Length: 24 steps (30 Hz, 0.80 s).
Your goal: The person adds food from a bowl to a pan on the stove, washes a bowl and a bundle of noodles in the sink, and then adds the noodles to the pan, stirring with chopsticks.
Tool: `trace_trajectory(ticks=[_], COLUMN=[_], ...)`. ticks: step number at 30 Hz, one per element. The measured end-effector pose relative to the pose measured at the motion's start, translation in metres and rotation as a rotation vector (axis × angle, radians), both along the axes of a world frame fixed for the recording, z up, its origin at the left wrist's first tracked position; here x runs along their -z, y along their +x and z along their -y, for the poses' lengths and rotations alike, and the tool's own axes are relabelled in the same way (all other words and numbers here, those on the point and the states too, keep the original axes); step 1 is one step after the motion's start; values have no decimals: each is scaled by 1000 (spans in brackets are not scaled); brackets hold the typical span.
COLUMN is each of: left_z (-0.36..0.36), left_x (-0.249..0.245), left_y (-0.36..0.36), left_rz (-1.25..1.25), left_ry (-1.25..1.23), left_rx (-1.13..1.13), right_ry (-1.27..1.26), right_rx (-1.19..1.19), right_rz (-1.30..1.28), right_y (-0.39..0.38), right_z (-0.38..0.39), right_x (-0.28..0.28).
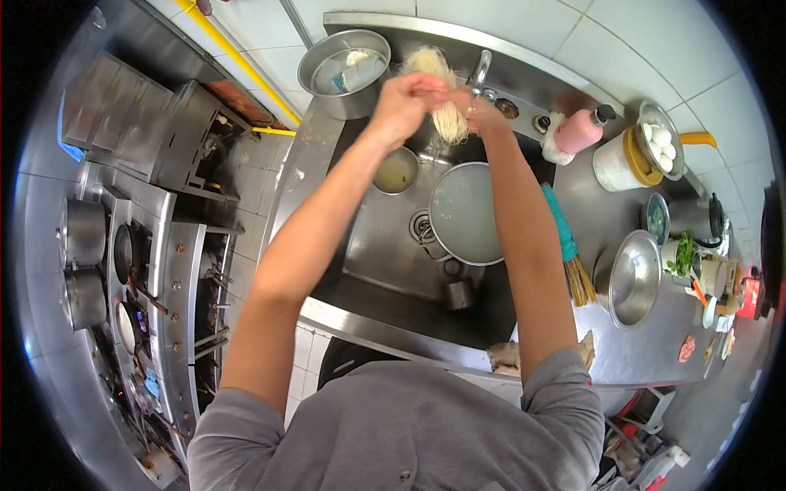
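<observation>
A bundle of pale, thin noodles (450,125) is held up over the far side of the sink, just left of the tap (481,69). My left hand (403,106) comes across it from the left, fingers bent around its middle and slightly blurred. From the other side my right hand (475,110) closes on the same bundle, its fingertips partly hidden. Noodle strands stick out above and below my hands. Below, in the sink (372,250), stand a large pot of cloudy water (467,213) and a small bowl of yellowish liquid (396,172).
A metal pot (344,102) with water stands at the sink's back left corner. On the right counter are a pink soap bottle (575,131), a whisk brush (577,278), a steel bowl (634,278) and eggs (657,141). A stove with pans (127,254) lies left.
</observation>
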<state>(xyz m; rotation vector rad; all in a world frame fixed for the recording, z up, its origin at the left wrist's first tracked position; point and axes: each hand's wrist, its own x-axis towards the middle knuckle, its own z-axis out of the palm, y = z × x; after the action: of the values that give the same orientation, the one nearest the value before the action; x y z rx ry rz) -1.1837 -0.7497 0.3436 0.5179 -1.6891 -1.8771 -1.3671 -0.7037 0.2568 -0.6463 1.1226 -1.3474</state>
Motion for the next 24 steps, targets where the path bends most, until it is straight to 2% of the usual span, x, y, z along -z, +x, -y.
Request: trace_trajectory(ticks=[1,2,3,4,6,7,10,11,14,15,16,19,21,22,24], left_z=[-9,-16,-22,-30,-46,-54,-71,-69,-77,-80,-77,-53,-39,-38,-40], left_x=[-3,-2,0,0,1,1,14,28,33,23,29,81,110,103,80], left_y=[-14,-30,-46,-59,-74,-79,-94,-101,-95,-94,-98,-119,-136,-136,-131], left_rz=[-53,-70,-88,-105,-82,-70,275,299,434,594,582,611,722,722,727], left_ry=[131,155,179,203,274,307,-10,-220,-955,-957,-1084,-1392,-1499,-1639,-1912], left_rx=[-22,-35,-47,-58,-63,-65,-192,-181,-80,81,97,126,141,166,223], right_ry=[-72,-143,-362,-441,-540,-553,-506,-463,-370,-354,-344,-345,-327,-310,-201], right_rx=[31,63,-147,-150,-58,32,278,340,412,416,415,395,336,301,131], right_rz=[93,185,171,193,146,41,-623,-874,-1455,-1605,-1695,-1548,-1153,-956,-855], right_y=[-9,-19,-34,-35,-29,-24,-7,-2,10,12,16,33,59,67,74], right_z=[6,8,4,0,-4,-8,-21,-23,-29,-30,-33,-43,-61,-71,-79], right_x=[22,42,52,59,71,73,89,96,111,115,119,122,107,95,62])
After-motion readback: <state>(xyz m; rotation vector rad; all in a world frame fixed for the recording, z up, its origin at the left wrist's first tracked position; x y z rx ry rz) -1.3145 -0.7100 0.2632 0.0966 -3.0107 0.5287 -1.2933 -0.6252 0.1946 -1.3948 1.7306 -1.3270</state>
